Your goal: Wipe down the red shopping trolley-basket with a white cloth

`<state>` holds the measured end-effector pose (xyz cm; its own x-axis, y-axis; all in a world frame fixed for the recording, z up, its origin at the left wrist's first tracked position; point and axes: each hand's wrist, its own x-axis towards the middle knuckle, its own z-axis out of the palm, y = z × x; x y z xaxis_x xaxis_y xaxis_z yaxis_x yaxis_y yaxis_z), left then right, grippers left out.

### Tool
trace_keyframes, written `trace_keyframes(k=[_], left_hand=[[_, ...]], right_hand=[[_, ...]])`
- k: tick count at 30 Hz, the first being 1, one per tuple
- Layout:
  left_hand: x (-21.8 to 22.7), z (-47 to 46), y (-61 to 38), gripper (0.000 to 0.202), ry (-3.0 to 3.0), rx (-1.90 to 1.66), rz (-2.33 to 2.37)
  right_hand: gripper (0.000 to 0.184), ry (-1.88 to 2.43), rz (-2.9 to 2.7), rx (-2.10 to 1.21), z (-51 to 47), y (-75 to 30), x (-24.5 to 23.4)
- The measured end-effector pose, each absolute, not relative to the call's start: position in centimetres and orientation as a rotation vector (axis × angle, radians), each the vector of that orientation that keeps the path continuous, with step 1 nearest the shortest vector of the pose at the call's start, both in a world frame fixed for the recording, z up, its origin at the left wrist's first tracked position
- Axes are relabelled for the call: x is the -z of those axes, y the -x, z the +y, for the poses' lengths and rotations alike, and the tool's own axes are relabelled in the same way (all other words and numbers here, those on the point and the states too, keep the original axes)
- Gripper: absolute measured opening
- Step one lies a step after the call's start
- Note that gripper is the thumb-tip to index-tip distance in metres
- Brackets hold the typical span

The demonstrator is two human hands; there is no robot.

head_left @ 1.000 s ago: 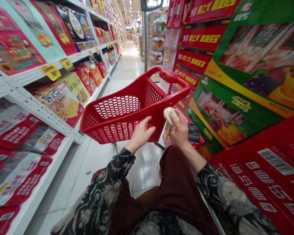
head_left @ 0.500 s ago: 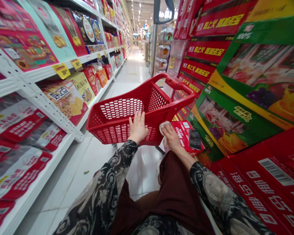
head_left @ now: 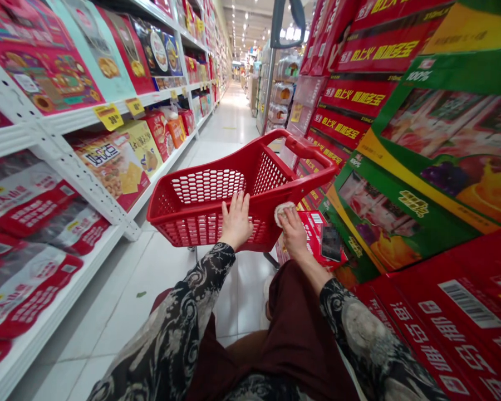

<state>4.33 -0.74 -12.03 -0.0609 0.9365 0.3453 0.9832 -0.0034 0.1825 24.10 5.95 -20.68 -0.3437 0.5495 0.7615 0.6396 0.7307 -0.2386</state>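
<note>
A red plastic shopping cart (head_left: 179,220) stands side-on before me, its perforated basket showing nothing inside. My left hand (head_left: 237,221) lies flat against the near side of the basket, fingers stretched upward over the perforations. At the right end of that side, below the cart's handle (head_left: 311,150), my right hand (head_left: 294,231) presses a white cloth (head_left: 283,213) against the smooth red plastic. The fingers lie over the cloth and hide part of it. Just right of this hand, a dark phone (head_left: 332,243) rests on a red carton (head_left: 313,225).
White shelves (head_left: 129,225) with boxed snacks and price tags line the left. Stacked red drink cartons (head_left: 350,92) and green juice cartons (head_left: 401,195) crowd the right side. A grey post (head_left: 269,83) stands beyond the cart. The tiled aisle (head_left: 236,106) runs away ahead.
My right hand and the cloth have moved slightly right along the cart's side. My left hand keeps its place on the basket. The view has shifted a little.
</note>
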Motion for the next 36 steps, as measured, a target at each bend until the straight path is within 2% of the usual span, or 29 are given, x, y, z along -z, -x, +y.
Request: trace_keyframes(k=[4,12,21,30,36], left_hand=[[12.2,-0.8,-4.3,0.075,2.06,0.572,-2.114],[12.7,-0.6,-4.3,0.076,2.053,0.611,-2.102],[12.7,-0.9,-4.1,0.076,2.08,0.605,-2.07],[13.2,-0.8,-3.1,0.071,2.098,0.748,-2.059],[14.4,-1.8,-1.0,0.072,1.955,0.778,-2.122]], right_hand=[[0.043,0.911,-2.13,0.052,4.3,-23.9,21.7],[0.047,0.869,-1.821,0.098,7.1,-21.9,13.5],[0.045,0.903,-2.082,0.042,4.9,-21.5,19.1],[0.054,0.857,-1.869,0.068,5.4,-19.2,13.4],[0.045,0.93,-2.06,-0.055,5.3,-16.5,17.7]])
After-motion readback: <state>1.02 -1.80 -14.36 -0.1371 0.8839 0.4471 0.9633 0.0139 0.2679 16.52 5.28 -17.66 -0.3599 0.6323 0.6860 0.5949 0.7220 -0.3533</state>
